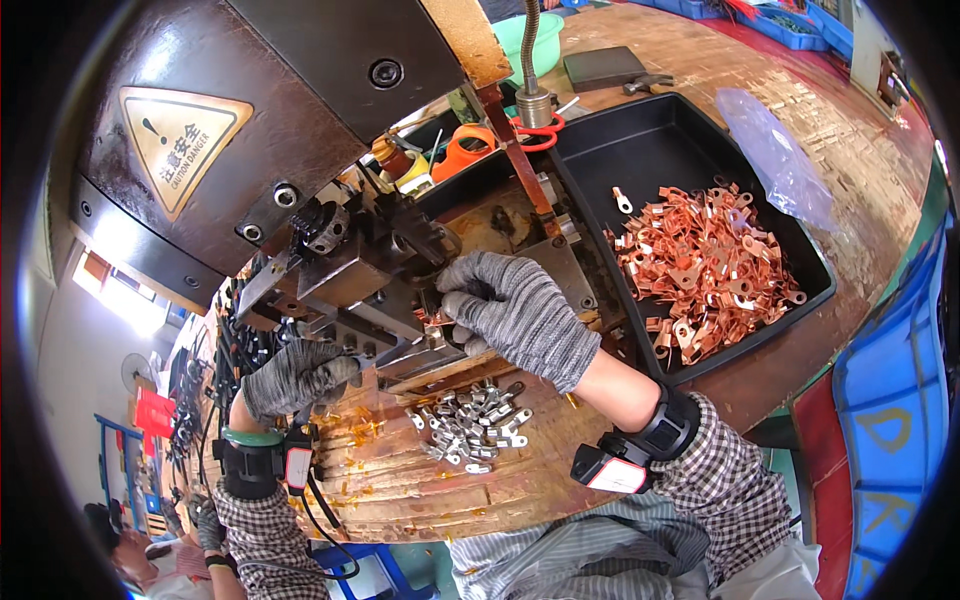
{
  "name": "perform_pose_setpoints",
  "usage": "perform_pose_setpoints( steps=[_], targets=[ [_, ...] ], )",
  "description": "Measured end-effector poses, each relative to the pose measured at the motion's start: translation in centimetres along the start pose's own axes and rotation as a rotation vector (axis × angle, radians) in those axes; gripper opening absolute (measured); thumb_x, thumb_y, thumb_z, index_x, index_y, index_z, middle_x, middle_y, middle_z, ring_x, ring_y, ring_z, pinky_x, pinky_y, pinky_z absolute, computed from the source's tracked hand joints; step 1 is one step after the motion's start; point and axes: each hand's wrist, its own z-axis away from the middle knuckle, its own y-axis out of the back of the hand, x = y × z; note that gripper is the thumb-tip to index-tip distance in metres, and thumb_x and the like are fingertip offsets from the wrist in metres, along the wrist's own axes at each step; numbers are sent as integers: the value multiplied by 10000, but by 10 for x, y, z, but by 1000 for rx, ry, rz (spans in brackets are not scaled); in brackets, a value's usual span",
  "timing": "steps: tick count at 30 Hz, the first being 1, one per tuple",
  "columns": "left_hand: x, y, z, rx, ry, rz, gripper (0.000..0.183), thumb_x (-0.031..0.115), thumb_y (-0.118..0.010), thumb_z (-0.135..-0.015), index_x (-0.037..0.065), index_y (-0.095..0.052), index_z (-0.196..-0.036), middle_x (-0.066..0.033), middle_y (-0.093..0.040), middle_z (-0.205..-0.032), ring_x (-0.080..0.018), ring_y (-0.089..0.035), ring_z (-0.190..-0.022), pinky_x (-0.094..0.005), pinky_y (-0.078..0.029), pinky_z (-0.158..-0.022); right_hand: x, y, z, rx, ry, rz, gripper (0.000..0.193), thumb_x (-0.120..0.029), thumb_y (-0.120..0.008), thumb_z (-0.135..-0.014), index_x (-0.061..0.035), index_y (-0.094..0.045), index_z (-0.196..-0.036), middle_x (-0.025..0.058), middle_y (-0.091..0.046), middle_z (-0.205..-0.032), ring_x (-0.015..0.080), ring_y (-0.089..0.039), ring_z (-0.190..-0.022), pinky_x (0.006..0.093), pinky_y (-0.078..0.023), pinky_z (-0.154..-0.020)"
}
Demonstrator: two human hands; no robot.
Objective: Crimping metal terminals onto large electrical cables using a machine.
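Across the middle of the view, a worn wooden bench point(390, 495) carries the lot. Dark metal press point(300, 90) fills the upper left, steel tooling point(345, 278) at its base. Black tray point(635, 150) sits right of it; copper terminals point(715, 270) heaped loose in its near half. Right hand point(520, 310), gloved, is at the tooling, fingers bent in close; can't tell if clamped on anything. Left hand point(300, 380), gloved, beside the tooling's left side, fingers curled, grip hidden: can't tell. Hands apart from each other. Silver terminals point(470, 425) in a small loose pile on the bench, in front of the press. Smallest: a copper-coloured piece point(432, 318) in the tooling by the right hand, partly hidden. My read: mid-batch, this piece unfinished. Which pile is done and which is left, can't tell.
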Motion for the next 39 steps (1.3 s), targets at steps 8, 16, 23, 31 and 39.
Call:
perform_pose_setpoints(
  steps=[8,16,23,31,39],
  targets=[
    [0,-2,5,6,60,37,305,318,-507,-890,24,-587,-867,-3,-513,-601,-83,-473,-487,-219,-376,-434,-7,1,6,205,291,527,147,-107,-570,-837,-17,-567,-953,17,-574,-755,85,-529,-628,220,-461,-605],
    [2,-2,2,-24,-19,59,246,224,-518,-886,8,-589,-982,-43,-557,-740,-82,-513,-603,-206,-412,-503,-12,12,8,444,234,-64,126,-121,-567,-843,-12,-575,-905,6,-550,-748,60,-475,-665,212,-426,-619],
    [-7,-1,3,-45,-117,-5,254,187,-502,-894,-17,-552,-1037,-38,-555,-746,-80,-505,-628,-208,-412,-529,-14,15,7,456,225,-141,123,-123,-563,-849,-19,-577,-913,-8,-550,-766,49,-468,-674,195,-420,-628],
    [-7,-14,7,-62,26,261,258,251,-506,-897,12,-573,-968,4,-523,-683,-69,-482,-612,-204,-400,-540,-19,16,12,491,290,-191,103,-126,-552,-857,-36,-570,-904,-36,-509,-712,27,-429,-605,173,-377,-535],
    [-4,-56,42,-31,-119,97,288,289,-536,-872,10,-590,-914,-55,-581,-707,-148,-554,-643,-271,-436,-597,-14,7,89,-53,31,-263,462,-302,-647,-791,-33,-497,-1135,-27,-516,-784,43,-477,-675,186,-426,-593]
  ],
)
